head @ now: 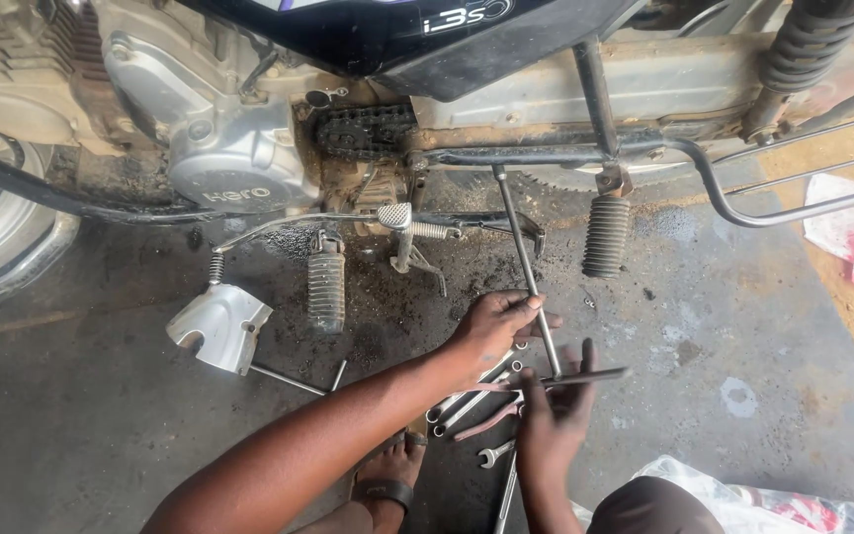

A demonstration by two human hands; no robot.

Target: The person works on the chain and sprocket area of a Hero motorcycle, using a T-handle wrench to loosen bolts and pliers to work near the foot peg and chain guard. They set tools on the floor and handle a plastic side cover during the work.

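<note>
Spanners [471,400] lie on the floor [101,396] before the motorcycle [249,119], right of a metal cover [219,324].

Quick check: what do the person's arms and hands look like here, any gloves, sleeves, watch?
Both are bare: no gloves on the left hand or the right hand, and no sleeves on either forearm as far as the frame shows. No watch, ring or wristband is visible. The left arm enters from the lower left, long and slim; the right shows only from the wrist up. Dark grime can't be ruled out; too small to tell.
</note>
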